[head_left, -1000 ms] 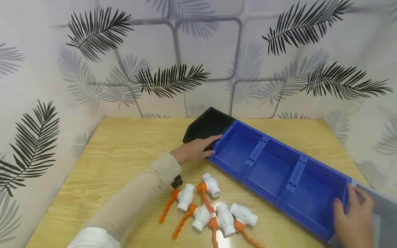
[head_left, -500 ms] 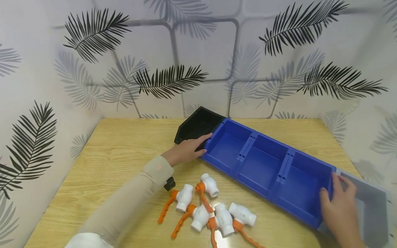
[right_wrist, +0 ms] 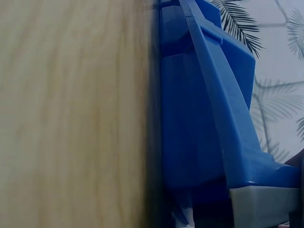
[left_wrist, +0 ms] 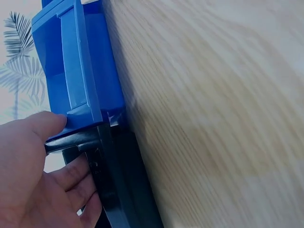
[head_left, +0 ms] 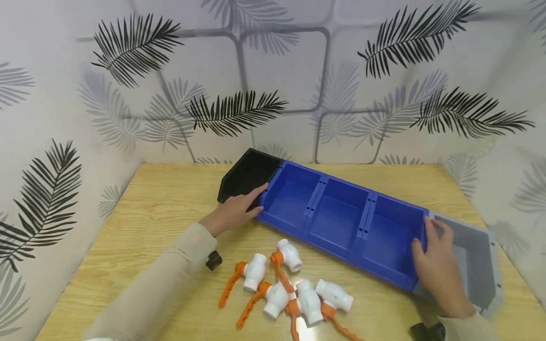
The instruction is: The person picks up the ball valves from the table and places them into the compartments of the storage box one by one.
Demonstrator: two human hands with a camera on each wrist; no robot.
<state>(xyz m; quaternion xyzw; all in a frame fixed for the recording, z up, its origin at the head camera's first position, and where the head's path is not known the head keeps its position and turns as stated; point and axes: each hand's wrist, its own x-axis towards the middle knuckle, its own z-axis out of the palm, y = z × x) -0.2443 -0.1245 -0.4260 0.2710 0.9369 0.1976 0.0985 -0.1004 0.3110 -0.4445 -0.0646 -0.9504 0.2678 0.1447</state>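
Note:
Three blue storage bins (head_left: 340, 204) stand joined in a slanting row, with a black bin (head_left: 251, 171) at the left end and a grey bin (head_left: 470, 241) at the right end. My left hand (head_left: 230, 214) grips the joint between the black bin and the first blue one. In the left wrist view, its thumb rests on the blue bin (left_wrist: 73, 66), with fingers curled against the black bin (left_wrist: 124, 175). My right hand (head_left: 441, 267) pinches the wall where blue meets grey. The right wrist view shows the blue side (right_wrist: 192, 118) and a grey corner (right_wrist: 263, 204); that hand is mostly cut off.
Several white ball valves (head_left: 255, 272) with orange lever handles lie in front of the row on the wooden table (head_left: 162, 199). A patterned wall (head_left: 281, 71) rises behind the table. Small black wrist devices (head_left: 213, 260) show beside the sleeves.
The whole row of bins has slid to the left and turned slightly straighter, with both hands keeping their hold. The valves have stayed in place.

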